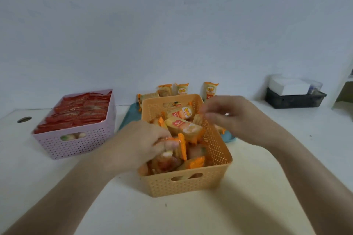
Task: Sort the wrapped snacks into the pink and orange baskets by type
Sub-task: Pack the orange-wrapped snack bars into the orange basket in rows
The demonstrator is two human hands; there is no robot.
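Inside the orange basket (pixel 215 160) the left hand (pixel 141 143) grips a probably light, crinkly snack (pixel 182 147) by its seam; right hand (pixel 231 118) grip unreadable.

Left grip (pixel 147 139) curled low, clutching; right grip (pixel 227 116) raised, fingers bent, blurred

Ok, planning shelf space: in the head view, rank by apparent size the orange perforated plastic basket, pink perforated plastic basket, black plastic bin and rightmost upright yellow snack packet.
1. Orange plastic basket, nearest, so unsure against pink.
2. Pink plastic basket.
3. Black plastic bin, farther away.
4. Rightmost yellow snack packet.
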